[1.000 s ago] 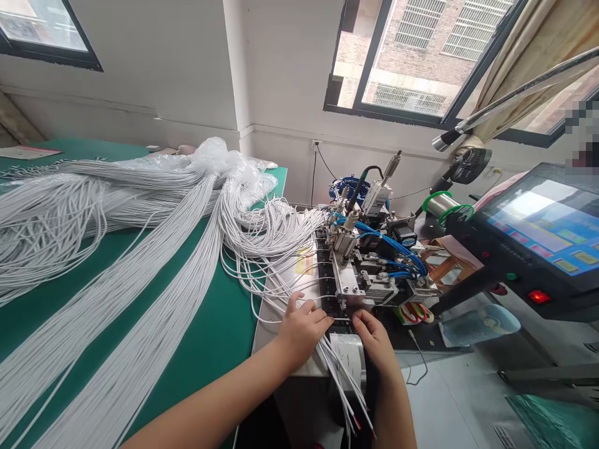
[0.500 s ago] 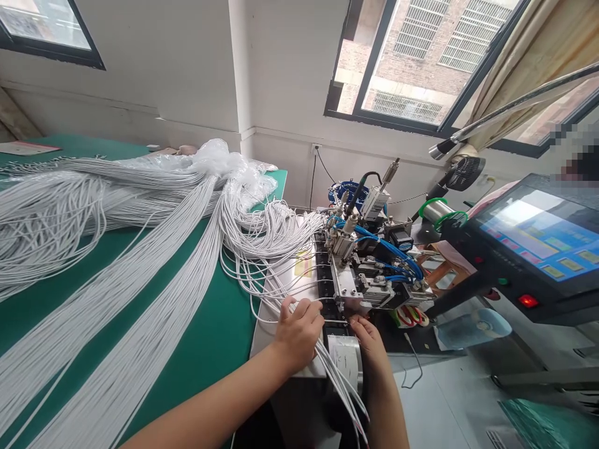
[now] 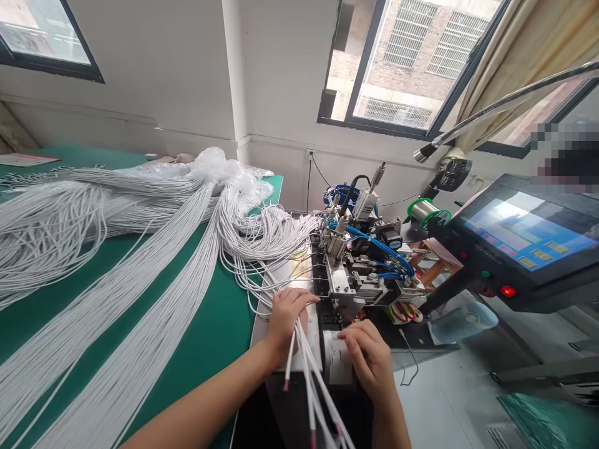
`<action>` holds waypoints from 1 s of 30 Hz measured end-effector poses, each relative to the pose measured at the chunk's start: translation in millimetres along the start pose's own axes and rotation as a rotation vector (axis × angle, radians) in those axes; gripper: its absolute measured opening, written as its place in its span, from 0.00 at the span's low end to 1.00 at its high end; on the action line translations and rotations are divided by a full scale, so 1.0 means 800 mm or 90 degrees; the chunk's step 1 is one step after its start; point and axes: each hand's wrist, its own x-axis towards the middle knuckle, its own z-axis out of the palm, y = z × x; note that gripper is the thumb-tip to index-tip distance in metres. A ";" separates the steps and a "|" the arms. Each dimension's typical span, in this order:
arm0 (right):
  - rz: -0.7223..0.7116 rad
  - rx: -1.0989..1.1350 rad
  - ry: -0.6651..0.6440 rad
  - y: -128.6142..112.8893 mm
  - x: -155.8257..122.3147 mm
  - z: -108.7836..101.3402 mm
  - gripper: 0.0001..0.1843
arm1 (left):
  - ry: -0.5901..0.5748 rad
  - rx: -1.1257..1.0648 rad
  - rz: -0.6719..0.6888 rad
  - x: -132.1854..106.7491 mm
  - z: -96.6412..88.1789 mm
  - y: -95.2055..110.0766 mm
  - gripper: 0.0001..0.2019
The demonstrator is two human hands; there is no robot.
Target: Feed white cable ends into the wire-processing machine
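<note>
L hand (image 3: pixel 285 318) sits at approx 6 o'clock in the view, fingers curled tight round a small bunch of white cables (image 3: pixel 306 368); the cable ends w/ red tips fan out down toward 5–6 o'clock, past the machine's front edge. R hand (image 3: pixel 367 355) is just at 3 o'clock of the L hand, fingers bent and loosely pinched, tips pointing to 9 o'clock near a white label plate (image 3: pixel 337 365); can't tell if it grips a wire. Both hands rest at the front of a small bench machine (image 3: pixel 360 274), which lies at 12 o'clock from them: metal block, blue air hoses (image 3: pixel 381 246), black fixture strip (image 3: pixel 322 274) on its L side w/ several white cables laid across.

From the strip, cables loop out to 10 o'clock and join the big cable bundle (image 3: pixel 140 249), spread over the green table (image 3: pixel 219 330) all the way to 9 o'clock. Clear plastic bag (image 3: pixel 224 165) lies on the bundle at approx 11 o'clock. At 3 o'clock of the machine: touchscreen panel (image 3: pixel 524 234), lit, w/ red light below. Green wire spool (image 3: pixel 425 212) between machine and panel. Window (image 3: pixel 402 62) at 12–1 o'clock, curtain beside it.
</note>
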 end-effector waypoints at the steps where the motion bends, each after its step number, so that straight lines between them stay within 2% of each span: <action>1: -0.031 -0.024 -0.045 -0.003 0.004 0.000 0.15 | 0.014 -0.024 -0.011 0.001 -0.001 -0.001 0.20; 3: -0.060 -0.080 -0.111 -0.004 0.012 0.003 0.17 | 0.031 -0.058 -0.024 0.003 -0.003 -0.002 0.18; 6: -0.072 -0.153 -0.156 -0.001 0.018 0.010 0.20 | 0.043 -0.083 -0.024 0.003 -0.004 -0.004 0.17; 12: -0.059 -0.184 -0.172 0.006 0.021 0.016 0.23 | 0.027 -0.049 0.006 0.004 -0.001 -0.005 0.16; 19: -0.073 -0.186 -0.168 0.000 0.025 0.018 0.26 | -0.006 0.000 0.007 0.003 -0.003 0.003 0.18; 30: -0.079 -0.179 -0.188 0.000 0.026 0.019 0.28 | 0.001 0.046 0.044 0.000 -0.001 0.004 0.18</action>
